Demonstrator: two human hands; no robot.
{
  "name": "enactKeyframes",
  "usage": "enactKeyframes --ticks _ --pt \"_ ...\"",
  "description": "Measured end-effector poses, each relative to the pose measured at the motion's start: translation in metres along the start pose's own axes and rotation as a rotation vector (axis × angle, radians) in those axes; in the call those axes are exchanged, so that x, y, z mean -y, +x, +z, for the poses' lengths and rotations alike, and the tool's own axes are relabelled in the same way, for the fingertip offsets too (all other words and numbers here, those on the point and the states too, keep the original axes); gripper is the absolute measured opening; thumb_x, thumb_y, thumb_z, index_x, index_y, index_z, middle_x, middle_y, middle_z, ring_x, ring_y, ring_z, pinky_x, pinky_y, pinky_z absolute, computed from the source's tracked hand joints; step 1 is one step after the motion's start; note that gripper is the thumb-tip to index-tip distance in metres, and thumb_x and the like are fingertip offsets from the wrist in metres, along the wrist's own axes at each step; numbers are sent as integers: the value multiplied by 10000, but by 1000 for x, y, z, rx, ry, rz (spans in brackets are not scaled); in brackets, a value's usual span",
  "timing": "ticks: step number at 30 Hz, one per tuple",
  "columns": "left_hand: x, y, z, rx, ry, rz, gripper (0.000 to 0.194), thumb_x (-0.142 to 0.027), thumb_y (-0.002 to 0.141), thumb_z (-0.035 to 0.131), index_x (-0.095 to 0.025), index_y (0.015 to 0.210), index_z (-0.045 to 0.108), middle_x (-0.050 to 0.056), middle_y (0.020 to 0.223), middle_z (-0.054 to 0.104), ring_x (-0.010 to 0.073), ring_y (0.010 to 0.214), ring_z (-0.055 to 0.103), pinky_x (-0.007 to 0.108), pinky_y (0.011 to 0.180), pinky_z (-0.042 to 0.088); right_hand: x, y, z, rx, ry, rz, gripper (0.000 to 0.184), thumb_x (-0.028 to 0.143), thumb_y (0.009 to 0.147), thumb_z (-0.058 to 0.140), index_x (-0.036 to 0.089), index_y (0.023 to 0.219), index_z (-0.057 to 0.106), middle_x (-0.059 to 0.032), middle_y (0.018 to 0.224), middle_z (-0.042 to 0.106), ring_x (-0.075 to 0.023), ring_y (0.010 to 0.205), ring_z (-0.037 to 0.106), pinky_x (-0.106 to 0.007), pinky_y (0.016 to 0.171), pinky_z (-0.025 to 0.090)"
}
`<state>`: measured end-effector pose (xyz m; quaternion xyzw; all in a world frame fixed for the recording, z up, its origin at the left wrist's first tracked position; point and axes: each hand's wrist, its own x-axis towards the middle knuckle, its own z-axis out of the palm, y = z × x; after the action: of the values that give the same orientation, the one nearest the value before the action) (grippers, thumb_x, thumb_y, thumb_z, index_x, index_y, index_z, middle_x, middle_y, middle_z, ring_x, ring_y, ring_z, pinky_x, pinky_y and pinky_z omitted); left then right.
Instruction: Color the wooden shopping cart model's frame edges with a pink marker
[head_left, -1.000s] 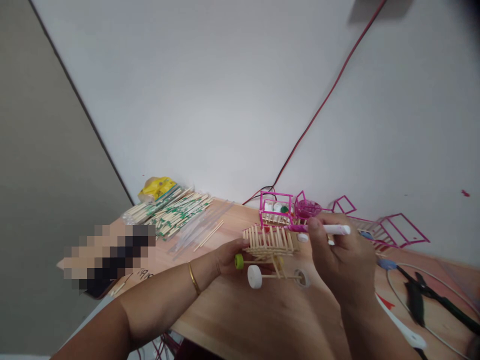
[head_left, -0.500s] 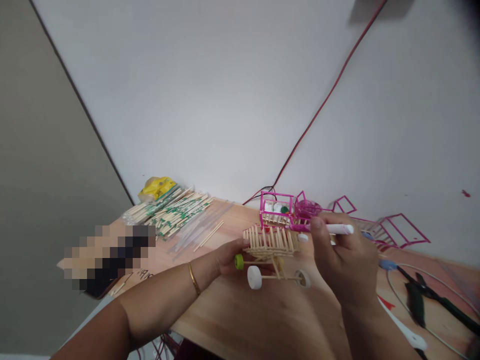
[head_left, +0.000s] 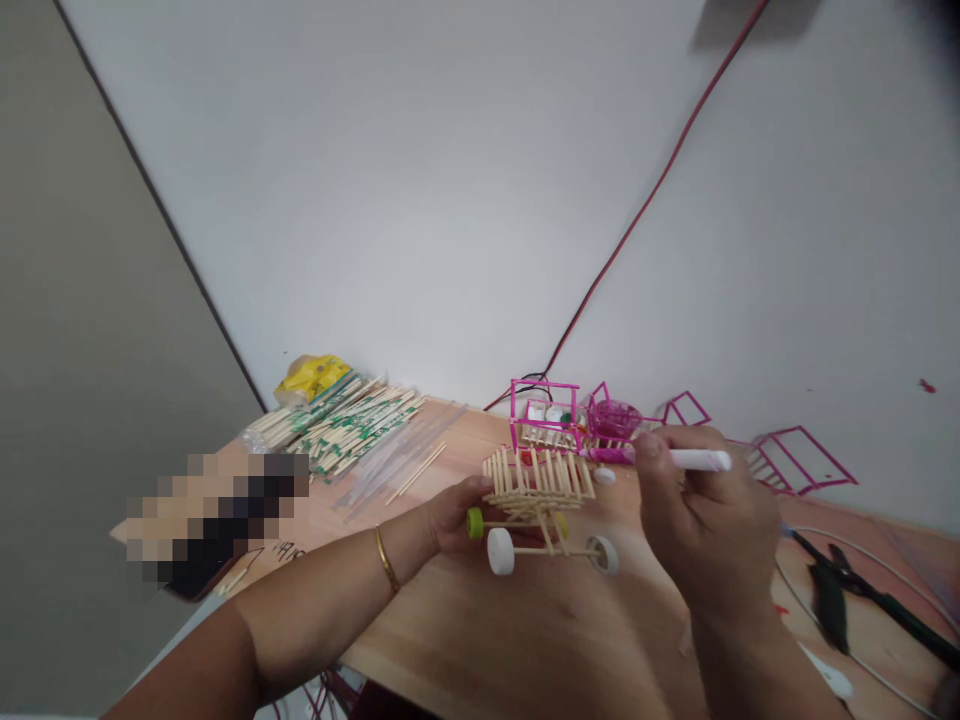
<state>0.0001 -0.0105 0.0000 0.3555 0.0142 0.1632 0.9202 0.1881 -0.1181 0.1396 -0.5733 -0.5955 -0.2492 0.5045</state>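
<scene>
A small cart built of wooden sticks [head_left: 538, 487] stands on the wooden table [head_left: 525, 640], with white wheels [head_left: 499, 551] and a yellow-green wheel [head_left: 475, 522]. My left hand [head_left: 450, 512] grips the cart's left side, its fingers closed on the frame. My right hand [head_left: 701, 515] is closed around a pink-and-white marker [head_left: 660, 458], whose pink tip points at the cart's upper right edge. Just behind the cart sits a pink-painted stick frame [head_left: 544, 420] with bottle caps inside.
A pile of wrapped chopsticks [head_left: 341, 425] and a yellow packet [head_left: 315, 375] lie at the far left. More pink frames [head_left: 795, 455] stand at the back right. Black pliers [head_left: 832, 590] and white cables lie at the right. A red wire [head_left: 637, 220] runs up the wall.
My right hand and the marker have shifted a little to the right. The cart has moved slightly left and turned under my left hand.
</scene>
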Motion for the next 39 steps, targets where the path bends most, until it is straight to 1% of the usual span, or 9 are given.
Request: enactKeyframes --ticks 5,8,14,20,25,29,32,37,39 --pt "0 1 2 37 -7 21 718 -521 738 710 -60 1278 600 202 1177 716 362 1219 613 476 1092 372 -1 0 2 23 8 -11 264 389 945 526 207 777 616 -3 652 611 -121 548 536 -257 545 362" --pt "-1 1 3 15 -2 14 712 -521 723 725 -67 1260 614 193 1164 723 356 1198 627 469 1082 383 -2 -1 2 5 14 10 239 377 942 538 208 793 615 2 666 620 -116 547 540 -252 546 365" --pt "-2 1 8 -22 10 38 660 -532 680 764 -93 1163 674 156 1081 756 335 1101 676 448 1045 415 -3 -1 5 22 22 -85 211 343 947 541 210 792 593 21 645 602 -109 551 531 -249 548 345" --pt "-2 0 6 8 0 30 664 -508 738 711 -82 1240 630 169 1136 736 337 1163 645 455 1067 396 -3 -1 4 8 11 -7 267 399 946 527 208 780 612 9 639 606 -115 536 519 -258 547 345" --pt "-2 1 5 -1 15 46 667 -506 736 713 -88 1249 624 173 1133 735 345 1152 651 459 1047 411 -3 -1 5 15 12 -19 267 405 943 530 208 782 609 9 634 604 -115 531 519 -252 533 346" --pt "-2 0 6 6 13 21 663 -517 723 721 -82 1218 645 168 1112 743 342 1132 660 459 1054 405 -3 -1 5 12 27 -10 267 400 944 527 210 777 609 5 639 614 -116 529 530 -249 535 366" --pt "-2 0 6 10 7 33 651 -506 738 707 -71 1218 645 179 1119 739 344 1145 654 457 1059 398 -3 -2 5 27 45 -20 270 409 937 538 209 770 609 11 632 603 -113 524 518 -251 539 363" --pt "-2 0 5 12 4 16 680 -519 726 702 -78 1239 634 180 1166 724 354 1189 628 470 1075 382 -3 -2 4 0 9 33 279 420 942 528 205 789 619 1 651 620 -117 524 519 -259 532 343" --pt "-2 0 5 11 6 18 673 -517 726 705 -84 1238 636 171 1153 731 348 1178 635 474 1074 383 -2 -1 3 13 33 14 275 412 938 535 206 774 615 3 639 614 -118 524 519 -257 536 353"
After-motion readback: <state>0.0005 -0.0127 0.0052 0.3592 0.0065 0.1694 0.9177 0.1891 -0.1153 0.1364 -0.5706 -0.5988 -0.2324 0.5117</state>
